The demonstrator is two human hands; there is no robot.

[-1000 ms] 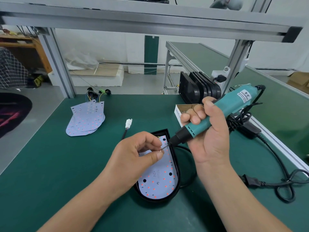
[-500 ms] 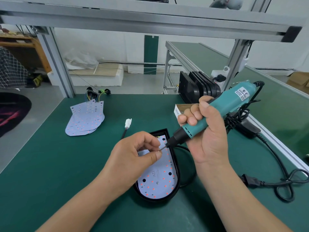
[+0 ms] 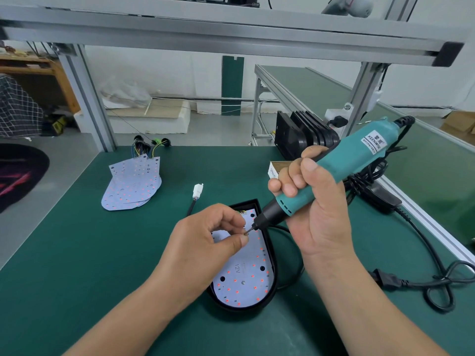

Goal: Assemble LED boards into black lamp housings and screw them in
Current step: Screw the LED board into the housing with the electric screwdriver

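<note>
Since the LED board [image 3: 241,276] already lies flat inside the black lamp housing [image 3: 273,255], directly beneath the left hand [image 3: 208,242], the seating step looks done and the work is at the screwing stage. One small silver head [image 3: 243,282] shows near the board's rounded end, below the left thumb; I take it for a screw driven home. Dark open holes [image 3: 262,268] elsewhere on the board suggest more screws are wanted, so this unit is probably only partly fastened.

The left hand pinches a tiny piece [image 3: 245,234] between thumb and forefinger, right at the bit [image 3: 250,229] of the electric screwdriver [image 3: 359,155]. It is too small to name for sure, but a screw being set onto the tip is the likely reading. The right hand [image 3: 316,214] is wrapped fully round the teal driver body, holding it tilted so the bit points down toward the left fingertips, over the board's upper part.

Farther out, beyond the left hand, a stack of loose LED boards [image 3: 133,186] waits with wires at its far edge. Beyond the right hand, a row of black housings [image 3: 305,134] stands on edge, and a small open box [image 3: 275,168] sits just behind the right knuckles. Judging by that supply, several lamps are left to build.
</note>
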